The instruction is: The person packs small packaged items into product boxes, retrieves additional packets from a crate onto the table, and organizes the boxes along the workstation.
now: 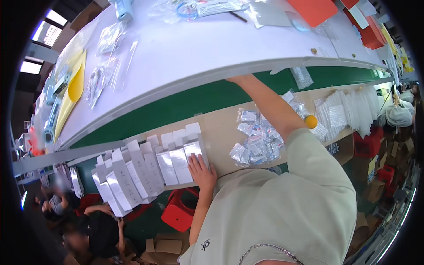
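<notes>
My left hand [202, 170] lies flat, fingers apart, on the rightmost of a row of upright white cartons [145, 170] that stand side by side along the beige work surface [218, 132]. My right arm stretches up across the surface to the rim of the white upper shelf [198, 48]. Only the wrist end of my right hand [236, 80] shows there; its fingers are hidden behind the shelf edge. A heap of small clear bags with parts [258, 141] lies between the two arms.
A green belt [194, 101] runs under the shelf. Stacks of clear bags [349, 110] and an orange ball [311, 121] sit to the right. Below are a red stool [179, 212] and cardboard boxes [163, 247]. Other people [88, 229] sit at the lower left.
</notes>
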The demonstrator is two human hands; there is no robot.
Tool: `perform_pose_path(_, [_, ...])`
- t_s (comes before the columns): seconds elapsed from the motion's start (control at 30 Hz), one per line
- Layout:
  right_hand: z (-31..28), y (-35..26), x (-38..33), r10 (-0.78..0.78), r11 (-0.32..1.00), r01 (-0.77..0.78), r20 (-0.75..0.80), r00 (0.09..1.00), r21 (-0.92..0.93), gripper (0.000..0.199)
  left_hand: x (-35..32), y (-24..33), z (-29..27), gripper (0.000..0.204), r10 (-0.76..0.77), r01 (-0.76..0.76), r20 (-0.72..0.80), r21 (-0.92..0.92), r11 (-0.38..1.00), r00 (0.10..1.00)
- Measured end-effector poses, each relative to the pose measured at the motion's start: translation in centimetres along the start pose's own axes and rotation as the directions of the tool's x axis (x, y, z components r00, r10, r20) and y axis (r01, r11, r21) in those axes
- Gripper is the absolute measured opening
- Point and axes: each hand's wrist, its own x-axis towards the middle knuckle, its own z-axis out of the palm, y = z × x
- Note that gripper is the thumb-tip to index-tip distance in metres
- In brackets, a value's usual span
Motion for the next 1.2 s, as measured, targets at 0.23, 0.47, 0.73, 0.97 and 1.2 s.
perform_pose_path(0.23, [-9.7,31.0,-16.5,0.674,0.321,-0.719,-0.384,0.631,-0.617,0.063,1.1,0.3,0.7,0.073,0.04,-0.038,0.028,-0.054,0.998,0.999])
perform_pose_path(0.47, [-6.6,25.1,-16.7,0.808,0.483,-0.657,0.007,0.589,-0.579,0.057,1.6,0.3,-1.1,0.06,-0.005,0.004,-0.025,-0.059,0.998,1.0])
perform_pose_path(0.73, [-0.5,13.1,-10.6,0.714,0.648,-0.621,0.067,0.697,-0.441,0.067,2.3,1.1,-0.1,0.046,0.033,-0.043,-0.11,-0.095,0.995,0.993])
perform_pose_path(0.97, [2.5,9.8,-11.4,0.805,0.501,-0.806,-0.171,0.568,-0.316,0.081,1.5,0.5,0.3,0.043,-0.015,-0.007,-0.175,-0.125,0.992,0.985])
perform_pose_path(1.2, [1.8,8.7,-11.2,0.626,0.774,-0.602,0.091,0.775,-0.197,0.072,1.3,0.1,0.6,0.044,0.014,-0.04,-0.203,-0.125,0.991,0.979])
